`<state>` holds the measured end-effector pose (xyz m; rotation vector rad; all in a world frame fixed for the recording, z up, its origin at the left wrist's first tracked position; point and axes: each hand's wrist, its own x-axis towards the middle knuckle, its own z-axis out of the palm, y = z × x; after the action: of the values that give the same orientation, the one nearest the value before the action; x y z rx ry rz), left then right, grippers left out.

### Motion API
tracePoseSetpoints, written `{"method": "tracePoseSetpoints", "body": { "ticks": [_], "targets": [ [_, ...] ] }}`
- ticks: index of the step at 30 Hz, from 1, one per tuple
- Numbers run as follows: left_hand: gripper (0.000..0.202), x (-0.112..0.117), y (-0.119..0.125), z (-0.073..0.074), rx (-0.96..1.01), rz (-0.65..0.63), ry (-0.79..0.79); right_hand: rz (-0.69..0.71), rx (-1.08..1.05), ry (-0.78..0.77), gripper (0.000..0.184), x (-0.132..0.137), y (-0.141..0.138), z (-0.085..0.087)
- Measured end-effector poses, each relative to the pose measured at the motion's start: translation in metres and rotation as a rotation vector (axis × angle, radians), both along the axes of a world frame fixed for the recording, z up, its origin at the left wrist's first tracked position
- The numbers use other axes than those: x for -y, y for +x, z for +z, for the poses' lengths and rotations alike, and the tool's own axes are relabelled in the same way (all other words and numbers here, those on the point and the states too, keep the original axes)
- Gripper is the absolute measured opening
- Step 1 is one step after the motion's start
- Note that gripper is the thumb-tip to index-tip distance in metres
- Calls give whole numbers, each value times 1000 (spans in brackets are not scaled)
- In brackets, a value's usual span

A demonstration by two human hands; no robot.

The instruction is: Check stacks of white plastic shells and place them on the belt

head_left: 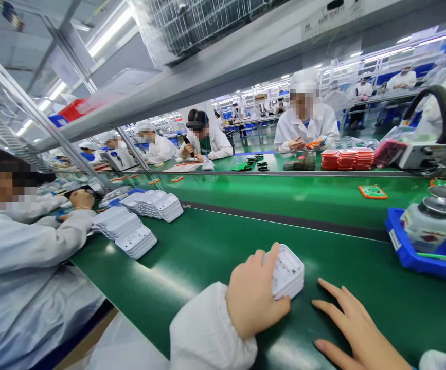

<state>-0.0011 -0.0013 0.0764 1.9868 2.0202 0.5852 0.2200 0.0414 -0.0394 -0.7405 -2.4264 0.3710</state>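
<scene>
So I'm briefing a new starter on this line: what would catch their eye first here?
Probably the left hand at the bottom centre, closed on a white plastic housing on the green belt, with the right hand flat beside it. Next, the fanned rows of white housings further left, and the red stacks across the belt.

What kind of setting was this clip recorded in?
Most likely an electronics assembly line in a factory. A long green conveyor belt runs between rows of workers in white coats. Stacks of white plastic housings lie on it, and the left hand grips one such housing.
</scene>
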Motion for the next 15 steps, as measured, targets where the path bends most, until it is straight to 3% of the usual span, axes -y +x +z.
{"method": "tracePoseSetpoints", "body": {
  "ticks": [5, 9, 15],
  "targets": [
    [84, 2, -77, 16, -319, 194, -221, 32, 4, 32, 36, -2, 2, 5],
    [89, 14, -150, 31, -361, 305, -320, 59, 34, 124, 31, -3, 3, 14],
    [86, 43, -223, 41, -407, 500, -342, 75, -14, 185, 33, -13, 10, -15]
  ]
}}
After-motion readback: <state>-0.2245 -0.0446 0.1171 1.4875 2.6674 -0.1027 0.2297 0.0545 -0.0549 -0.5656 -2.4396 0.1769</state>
